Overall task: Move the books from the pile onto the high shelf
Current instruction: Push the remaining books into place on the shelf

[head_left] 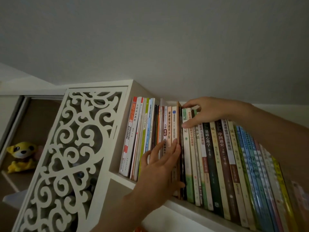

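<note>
step: seat thin brown book in row, frame centre | left hand flat, pressing spines | right hand gripping green book tops, holding gap | advice: push square, keep gap wide

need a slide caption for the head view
Both hands, left hand and right hand, press on upright books on the high shelf.

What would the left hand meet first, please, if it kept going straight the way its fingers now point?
The left hand already rests its straight fingers on the spines of the upright books; pushed further, it would likely press them deeper into the shelf.
</note>
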Available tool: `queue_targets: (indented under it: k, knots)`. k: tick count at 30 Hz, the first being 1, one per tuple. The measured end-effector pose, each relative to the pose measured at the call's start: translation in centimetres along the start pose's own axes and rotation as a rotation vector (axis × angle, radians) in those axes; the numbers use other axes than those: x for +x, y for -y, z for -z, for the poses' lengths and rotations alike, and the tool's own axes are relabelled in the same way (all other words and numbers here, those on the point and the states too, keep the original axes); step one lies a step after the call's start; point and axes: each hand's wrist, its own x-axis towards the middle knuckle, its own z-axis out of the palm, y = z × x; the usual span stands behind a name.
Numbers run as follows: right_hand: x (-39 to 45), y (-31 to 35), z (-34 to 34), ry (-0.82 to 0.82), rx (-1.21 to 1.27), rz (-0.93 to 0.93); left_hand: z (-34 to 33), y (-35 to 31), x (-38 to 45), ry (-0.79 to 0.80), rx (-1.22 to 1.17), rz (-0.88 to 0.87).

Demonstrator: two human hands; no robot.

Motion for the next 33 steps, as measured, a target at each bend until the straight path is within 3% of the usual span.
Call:
queue_targets:
  k: [5,8,11,17,33]
  knots:
    - [-0.3,-0.1,-0.7,-0.092,0.023,0.065,-0.3,0.0,0.2,-0.055,-0.025,-0.016]
    - [-0.5,-0.2,-1.5,-0.101,-0.021,0.114,0.3,-1.4,0.4,-0.067,-0.334,0.041]
    - [-0.4,-0.6,-1.6,-0.108,-0.041,0.128,0.9,-3.0,2.2,-0.275,-0.589,0.182]
    - [0.7,-0.9,-0.4,-0.054,-0.086,0.154,0.6,-2.7,5.9,-0.378,-0.592,0.386]
    - [0.1,-2.1,0.4,-0.035,-0.033,0.21,1.4,-0.9,6.4,-0.318,-0.655,0.431]
